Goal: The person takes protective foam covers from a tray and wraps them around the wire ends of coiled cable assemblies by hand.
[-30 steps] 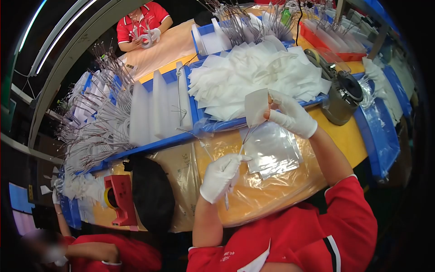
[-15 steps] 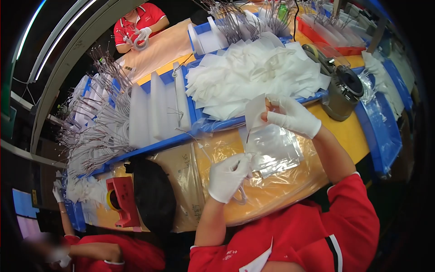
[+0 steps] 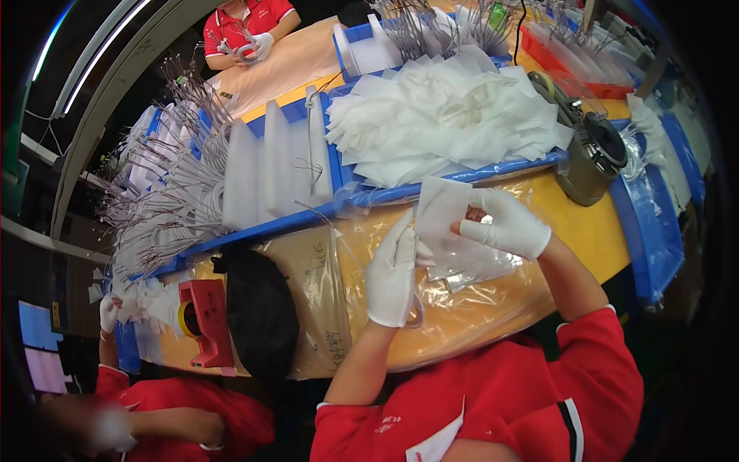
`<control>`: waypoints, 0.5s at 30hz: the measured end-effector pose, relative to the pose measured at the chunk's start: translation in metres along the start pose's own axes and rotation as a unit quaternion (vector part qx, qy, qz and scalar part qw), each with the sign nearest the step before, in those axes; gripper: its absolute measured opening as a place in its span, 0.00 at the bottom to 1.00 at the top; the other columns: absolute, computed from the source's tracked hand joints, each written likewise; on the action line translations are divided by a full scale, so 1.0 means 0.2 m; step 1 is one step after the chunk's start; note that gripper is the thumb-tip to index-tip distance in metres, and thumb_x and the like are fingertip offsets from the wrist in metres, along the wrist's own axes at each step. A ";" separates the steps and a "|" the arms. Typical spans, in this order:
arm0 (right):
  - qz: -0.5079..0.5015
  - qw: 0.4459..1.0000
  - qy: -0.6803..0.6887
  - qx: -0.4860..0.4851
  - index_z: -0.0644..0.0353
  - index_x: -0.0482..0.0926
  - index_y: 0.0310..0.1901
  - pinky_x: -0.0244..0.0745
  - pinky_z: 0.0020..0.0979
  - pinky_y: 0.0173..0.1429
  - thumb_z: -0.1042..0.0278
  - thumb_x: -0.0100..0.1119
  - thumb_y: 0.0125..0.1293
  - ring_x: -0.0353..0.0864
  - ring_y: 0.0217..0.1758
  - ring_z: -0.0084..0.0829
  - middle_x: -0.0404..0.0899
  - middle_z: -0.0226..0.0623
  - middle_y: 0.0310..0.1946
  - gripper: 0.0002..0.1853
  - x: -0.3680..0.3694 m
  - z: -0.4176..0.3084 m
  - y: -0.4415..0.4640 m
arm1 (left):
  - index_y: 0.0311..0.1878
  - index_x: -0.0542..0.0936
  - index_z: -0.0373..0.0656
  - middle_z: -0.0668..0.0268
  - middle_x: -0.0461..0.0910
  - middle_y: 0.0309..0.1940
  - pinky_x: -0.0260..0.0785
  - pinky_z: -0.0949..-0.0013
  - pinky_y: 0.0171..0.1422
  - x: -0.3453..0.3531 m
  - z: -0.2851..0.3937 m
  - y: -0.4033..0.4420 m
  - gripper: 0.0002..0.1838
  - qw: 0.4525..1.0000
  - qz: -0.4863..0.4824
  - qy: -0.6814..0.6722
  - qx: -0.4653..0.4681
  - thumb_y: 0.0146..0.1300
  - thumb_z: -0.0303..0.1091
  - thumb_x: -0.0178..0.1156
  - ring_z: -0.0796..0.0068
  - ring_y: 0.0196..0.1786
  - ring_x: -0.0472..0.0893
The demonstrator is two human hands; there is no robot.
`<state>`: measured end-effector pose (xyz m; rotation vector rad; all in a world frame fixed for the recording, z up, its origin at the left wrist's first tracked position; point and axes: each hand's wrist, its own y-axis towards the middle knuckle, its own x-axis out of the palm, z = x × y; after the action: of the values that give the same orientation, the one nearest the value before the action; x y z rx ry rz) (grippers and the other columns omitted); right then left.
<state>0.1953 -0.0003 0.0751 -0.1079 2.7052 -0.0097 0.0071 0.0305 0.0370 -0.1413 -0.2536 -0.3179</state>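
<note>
My right hand [image 3: 504, 223], gloved in white with bare fingertips, pinches the edge of a thin white sheet [image 3: 441, 206]. My left hand [image 3: 391, 273] is upright at the sheet's left edge, fingers pressed together; a looped grey cable [image 3: 416, 314] shows below its palm, and the fingers' hold is partly hidden. Under the white sheet lie clear plastic bags [image 3: 489, 266] on the plastic-covered table. Beyond my hands a blue tray [image 3: 385, 195] holds a heap of white sheets [image 3: 446, 115].
At the left stand a red tape dispenser [image 3: 206, 323], a black cloth item [image 3: 260, 319] and many bundled cables [image 3: 173, 208]. A dark grey machine [image 3: 589, 165] is at the right. Co-workers sit at the far side [image 3: 246, 35] and lower left [image 3: 177, 416].
My left hand has risen and turned upright against the sheet, its fingers straighter. The sheet has moved slightly down and now faces the camera more. The lower-left co-worker's raised hand has shifted.
</note>
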 end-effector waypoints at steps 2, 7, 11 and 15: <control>0.015 1.000 -0.013 -0.014 0.66 0.76 0.46 0.73 0.28 0.41 0.62 0.60 0.58 0.76 0.32 0.28 0.79 0.39 0.29 0.18 0.02 -0.02 0.00 | 0.49 0.74 0.30 0.68 0.74 0.21 0.72 0.77 0.32 -0.02 0.05 0.00 0.15 0.999 -0.012 -0.035 0.010 0.69 0.35 0.52 0.81 0.24 0.74; 0.066 0.995 -0.047 -0.060 0.60 0.76 0.48 0.73 0.29 0.41 0.72 0.58 0.58 0.77 0.37 0.33 0.77 0.42 0.45 0.15 0.02 -0.09 -0.04 | 0.48 0.74 0.32 0.69 0.72 0.19 0.69 0.78 0.28 -0.06 0.01 0.00 0.14 0.998 -0.026 0.034 -0.050 0.69 0.35 0.53 0.82 0.22 0.71; 0.150 0.942 -0.195 -0.228 0.56 0.75 0.50 0.73 0.30 0.44 0.78 0.57 0.56 0.76 0.42 0.37 0.68 0.43 0.57 0.18 -0.01 -0.11 -0.06 | 0.48 0.74 0.34 0.68 0.73 0.21 0.68 0.78 0.28 -0.06 0.01 0.00 0.12 0.998 -0.022 0.020 -0.051 0.69 0.33 0.53 0.82 0.23 0.72; 0.092 0.950 -0.149 -0.257 0.62 0.76 0.36 0.72 0.34 0.49 0.74 0.61 0.53 0.75 0.46 0.40 0.68 0.44 0.56 0.08 0.02 -0.07 -0.02 | 0.48 0.76 0.34 0.69 0.76 0.25 0.69 0.79 0.28 -0.04 -0.02 -0.03 0.12 0.997 -0.055 0.053 -0.017 0.68 0.32 0.54 0.84 0.24 0.74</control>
<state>0.1859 -0.0047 0.0856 -0.0085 2.3405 0.7103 -0.0017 0.0264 0.0321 -0.1430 -0.1506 -0.4382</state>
